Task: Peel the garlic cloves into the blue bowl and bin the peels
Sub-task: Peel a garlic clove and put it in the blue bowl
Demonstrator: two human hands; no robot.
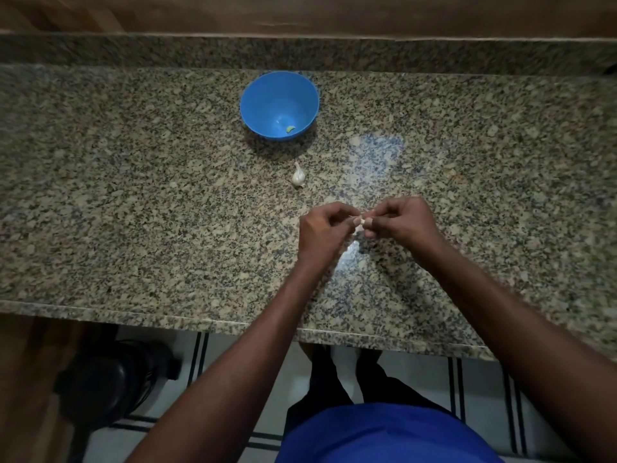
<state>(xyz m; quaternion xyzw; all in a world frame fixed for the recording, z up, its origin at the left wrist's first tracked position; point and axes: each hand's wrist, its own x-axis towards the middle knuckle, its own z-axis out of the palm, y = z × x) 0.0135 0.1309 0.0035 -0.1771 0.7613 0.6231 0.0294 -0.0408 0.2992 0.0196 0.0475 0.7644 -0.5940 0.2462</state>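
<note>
A blue bowl (263, 95) stands at the back of the granite counter (133, 195), with one peeled clove (289, 129) lying inside it. In front of the bowl rests a white unpeeled garlic piece (298, 176). Closer to me, my left hand (322, 233) and my right hand (405, 220) meet above the counter. Both pinch a small garlic clove (362, 220) between their fingertips. Most of that clove is hidden by my fingers.
A black bin (110, 379) stands on the tiled floor below the counter's front edge, at the lower left. A raised granite ledge (300, 51) and a wooden wall run along the back.
</note>
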